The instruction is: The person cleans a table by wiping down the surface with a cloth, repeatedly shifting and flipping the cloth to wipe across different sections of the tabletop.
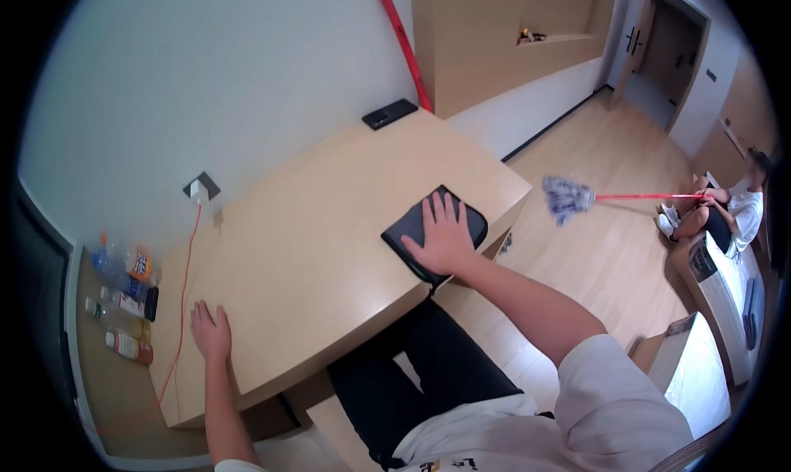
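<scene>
My right hand (446, 236) lies flat with its fingers spread on a black zip case (404, 227), near the right front edge of the light wooden desk (305, 233). At the desk's left end, my left hand (212, 332) rests palm down on the bare wood, its fingers apart and nothing in it. A red cable (186, 282) runs from a white plug (198, 192) in the wall socket down past the left hand. A black phone (390, 114) lies at the desk's far corner.
Several bottles (129, 346) stand beyond the desk's left end. A red pole (402, 44) leans against the wall. At the right, a seated person (745, 212) holds a mop (568, 198) over the floor. Wrapped furniture (692, 373) stands at the lower right.
</scene>
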{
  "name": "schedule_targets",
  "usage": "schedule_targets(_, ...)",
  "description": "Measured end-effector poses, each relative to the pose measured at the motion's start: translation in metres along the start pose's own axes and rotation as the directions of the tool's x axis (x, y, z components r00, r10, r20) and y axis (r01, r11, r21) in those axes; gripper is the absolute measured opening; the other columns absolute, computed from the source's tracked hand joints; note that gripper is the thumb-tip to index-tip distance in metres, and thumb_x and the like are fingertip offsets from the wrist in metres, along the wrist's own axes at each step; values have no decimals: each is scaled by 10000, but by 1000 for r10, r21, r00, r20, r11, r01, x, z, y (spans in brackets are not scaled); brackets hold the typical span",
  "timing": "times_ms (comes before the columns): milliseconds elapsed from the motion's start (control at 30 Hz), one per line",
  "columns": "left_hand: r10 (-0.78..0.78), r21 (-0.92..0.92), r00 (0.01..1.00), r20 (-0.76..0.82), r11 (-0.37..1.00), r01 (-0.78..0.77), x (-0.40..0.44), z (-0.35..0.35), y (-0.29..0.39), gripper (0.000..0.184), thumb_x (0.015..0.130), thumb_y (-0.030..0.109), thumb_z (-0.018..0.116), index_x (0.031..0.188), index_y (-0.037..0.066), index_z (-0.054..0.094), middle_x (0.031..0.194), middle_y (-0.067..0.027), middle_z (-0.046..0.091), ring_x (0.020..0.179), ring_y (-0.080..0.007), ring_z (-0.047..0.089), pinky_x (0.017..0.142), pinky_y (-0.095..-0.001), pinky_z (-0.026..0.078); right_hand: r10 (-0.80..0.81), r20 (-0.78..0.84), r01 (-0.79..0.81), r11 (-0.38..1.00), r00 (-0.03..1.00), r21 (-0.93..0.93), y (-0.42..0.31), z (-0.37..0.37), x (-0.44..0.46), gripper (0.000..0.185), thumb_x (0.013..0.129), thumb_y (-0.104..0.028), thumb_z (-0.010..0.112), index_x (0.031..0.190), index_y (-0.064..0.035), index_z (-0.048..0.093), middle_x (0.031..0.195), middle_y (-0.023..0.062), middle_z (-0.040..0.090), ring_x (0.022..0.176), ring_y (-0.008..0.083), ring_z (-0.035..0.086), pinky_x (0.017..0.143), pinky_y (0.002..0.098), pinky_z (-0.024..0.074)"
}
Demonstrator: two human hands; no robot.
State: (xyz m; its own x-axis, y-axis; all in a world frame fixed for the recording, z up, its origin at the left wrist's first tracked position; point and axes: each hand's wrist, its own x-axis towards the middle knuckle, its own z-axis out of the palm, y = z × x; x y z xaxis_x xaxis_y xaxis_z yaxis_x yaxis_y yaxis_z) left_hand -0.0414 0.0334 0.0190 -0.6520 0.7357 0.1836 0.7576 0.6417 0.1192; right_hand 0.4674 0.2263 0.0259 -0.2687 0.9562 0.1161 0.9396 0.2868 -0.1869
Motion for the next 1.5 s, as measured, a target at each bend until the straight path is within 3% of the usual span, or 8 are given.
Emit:
schedule_targets(200,-8,-16,1000,-24,1000,7,-4,-2,1,656,1045,405,529,1559,7,450,1643,-196,409,1554,-360,317,1285,-496,225,-65,14,64,998,998,30,-8,0,13,997,982,-664,446,1619,77,247,1693,294,223,1587,465,153,1282,607,71)
schedule_targets(433,6,-33,999,-43,999,-7,-8,-2,3,630,1033,373,561,1535,2,478,1621,-204,437,1537,-374,342,1271,-517,240,-192,37,191,981,981,29,-32,12,77,990,983,-670,444,1625,58,252,1702,263,231,1597,425,158,1295,574,79)
schedule_targets(1067,72,-58,992,-100,995,-78,-9,-12,1,631,947,299,655,1466,-28,503,1538,-239,489,1460,-403,419,1213,-543,290,-47,34,49,998,998,-45,-106,49,281,1048,939,-747,438,1659,-11,238,1740,179,207,1614,348,163,1299,536,99)
schedule_targets(1200,89,-21,987,-135,995,-92,-7,0,-9,661,913,346,683,1439,-24,528,1507,-250,517,1439,-413,440,1193,-541,317,-13,20,16,992,1000,-128,-113,49,312,1015,940,-742,410,1603,24,360,1693,200,318,1578,356,250,1279,554,172)
schedule_targets(1233,101,-40,983,-152,993,-108,-8,0,-10,663,909,369,687,1428,-17,541,1492,-248,532,1430,-405,452,1186,-543,327,-27,-98,17,994,995,-109,-112,62,319,986,935,-731,434,1552,38,436,1635,220,408,1531,373,344,1247,560,250)
schedule_targets(1300,87,-15,982,-168,996,-91,-9,-4,-2,651,915,403,673,1413,0,553,1492,-232,532,1430,-377,460,1185,-537,333,-16,-56,13,999,998,-50,-112,55,331,931,918,-701,521,1476,44,511,1507,239,541,1413,391,494,1167,567,357)
schedule_targets(1433,29,-38,990,-135,999,-34,-9,-14,11,675,932,470,625,1425,14,553,1522,-190,516,1458,-338,431,1203,-522,307,-12,-126,3,997,992,-76,-101,81,341,1037,927,-776,466,1581,25,378,1641,235,381,1526,380,349,1249,513,265)
schedule_targets(1500,9,-59,988,-152,998,-18,-8,-15,11,675,930,471,625,1428,22,554,1526,-181,515,1460,-327,428,1205,-522,302,38,-63,-43,996,997,-73,-108,68,314,1065,937,-792,431,1619,17,310,1692,216,301,1577,367,256,1282,500,199)
